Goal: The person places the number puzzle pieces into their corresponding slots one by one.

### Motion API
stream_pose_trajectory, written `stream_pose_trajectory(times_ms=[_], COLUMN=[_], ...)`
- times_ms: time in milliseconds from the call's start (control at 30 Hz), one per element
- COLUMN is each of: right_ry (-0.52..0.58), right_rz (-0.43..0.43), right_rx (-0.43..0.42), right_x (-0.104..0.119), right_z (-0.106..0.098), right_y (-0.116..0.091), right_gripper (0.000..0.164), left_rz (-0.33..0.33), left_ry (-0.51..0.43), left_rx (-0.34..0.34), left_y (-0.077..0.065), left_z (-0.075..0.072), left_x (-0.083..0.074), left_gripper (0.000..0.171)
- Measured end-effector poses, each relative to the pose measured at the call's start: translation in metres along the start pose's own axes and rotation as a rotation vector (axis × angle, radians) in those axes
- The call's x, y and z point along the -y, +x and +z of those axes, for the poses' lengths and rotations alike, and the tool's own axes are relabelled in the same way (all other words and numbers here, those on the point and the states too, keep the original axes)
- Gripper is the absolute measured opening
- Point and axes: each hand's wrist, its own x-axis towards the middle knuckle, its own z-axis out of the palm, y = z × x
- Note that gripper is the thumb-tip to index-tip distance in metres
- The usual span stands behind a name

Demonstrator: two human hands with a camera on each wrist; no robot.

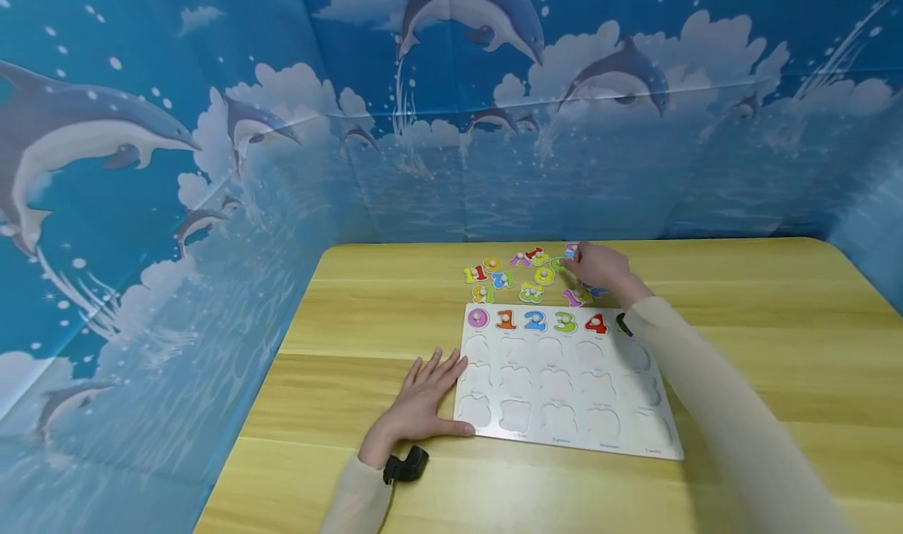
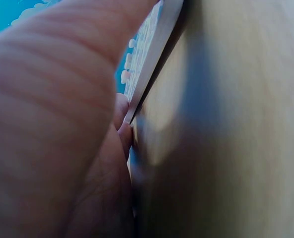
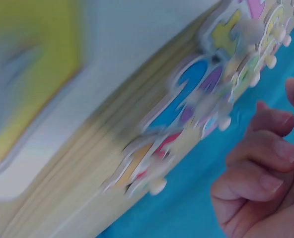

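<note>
A white number puzzle board (image 1: 574,448) lies on the table. Its top row holds a pink 0 (image 1: 477,317), an orange 1 (image 1: 505,319), a blue 2 (image 1: 534,320) and further knobbed numbers; the lower recesses are bare. My left hand (image 1: 416,410) lies spread at the board's left edge, fingertips and thumb touching it. Beyond the board, my right hand (image 1: 600,266) hovers over loose number pieces (image 1: 543,275). In the right wrist view its fingers (image 3: 271,148) are loosely bent, with a gap to the thumb and nothing seen between them. My right wrist partly covers the row's last number.
Several loose pieces, among them a yellow-and-red one (image 1: 476,274) and a pink-and-yellow one (image 1: 574,297), are scattered between the board and the table's back edge. A blue dolphin-print cloth (image 1: 437,181) hangs behind and left of the wooden table (image 1: 339,322).
</note>
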Motion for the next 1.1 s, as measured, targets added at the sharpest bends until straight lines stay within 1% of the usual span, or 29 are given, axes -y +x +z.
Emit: stream_pose_trajectory(times_ms=[100,200,233,367,633,833,900,1000,1100], right_ry=[-0.025,-0.091,-0.109,-0.143,-0.195,-0.182,-0.164,-0.123,-0.106], right_rz=[0.036,0.103,0.119,0.155,0.191,0.18,0.168,0.119,0.042], right_rx=[0.012,0.036,0.039,0.031,0.029,0.029,0.029,0.014,-0.005], right_x=[0.006,0.009,0.01,0.015,0.028,0.026,0.025,0.025,0.031], right_z=[0.004,0.009,0.011,0.016,0.019,0.022,0.021,0.017,0.012], right_y=[0.012,0.021,0.023,0.028,0.034,0.036,0.035,0.03,0.021], right_gripper=[0.04,0.055,0.057,0.048,0.044,0.041,0.045,0.046,0.038], left_rz=[0.003,0.002,0.002,-0.005,-0.008,-0.006,-0.006,-0.007,-0.009], left_ry=[0.002,-0.003,-0.002,0.0,0.013,0.017,0.011,0.009,0.018], left_rx=[-0.001,0.002,0.002,0.004,-0.003,-0.008,-0.004,0.0,0.004], left_y=[0.001,0.001,0.001,0.001,0.0,0.0,0.0,0.0,0.0], left_z=[0.001,0.004,0.004,0.005,0.003,0.003,0.003,0.003,0.002], left_x=[0.0,0.0,0.0,0.001,0.002,0.002,0.001,0.0,0.001], left_gripper=[0.104,0.104,0.104,0.105,0.105,0.104,0.104,0.104,0.105])
